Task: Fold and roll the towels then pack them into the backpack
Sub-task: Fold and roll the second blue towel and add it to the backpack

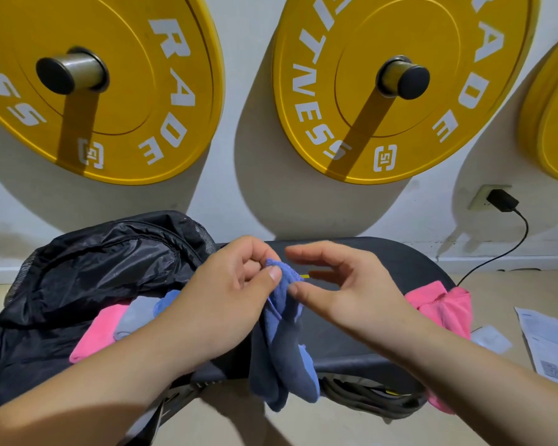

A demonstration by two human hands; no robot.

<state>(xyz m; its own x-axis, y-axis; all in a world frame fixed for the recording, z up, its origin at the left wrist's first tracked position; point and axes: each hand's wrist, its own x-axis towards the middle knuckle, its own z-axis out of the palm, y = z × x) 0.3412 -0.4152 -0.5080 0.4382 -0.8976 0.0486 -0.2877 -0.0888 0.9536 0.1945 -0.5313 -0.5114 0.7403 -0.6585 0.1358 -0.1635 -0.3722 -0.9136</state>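
Note:
A blue towel [284,342] hangs down over the front of a black bench [368,320]. My left hand [232,294] pinches its top corner between thumb and fingers. My right hand [339,288] is beside it, fingers loosely spread, its thumb tip touching the towel's upper edge. A black backpack [87,268] lies open on the left, with a pink roll [100,329], a grey roll [136,313] and a blue roll [166,300] inside. A pink towel [445,307] is draped over the bench's right end.
Yellow weight plates [384,91] hang on the white wall behind the bench. A black charger [503,199] is plugged in at the right, its cable running down to the floor. Papers [548,342] lie on the floor at the right.

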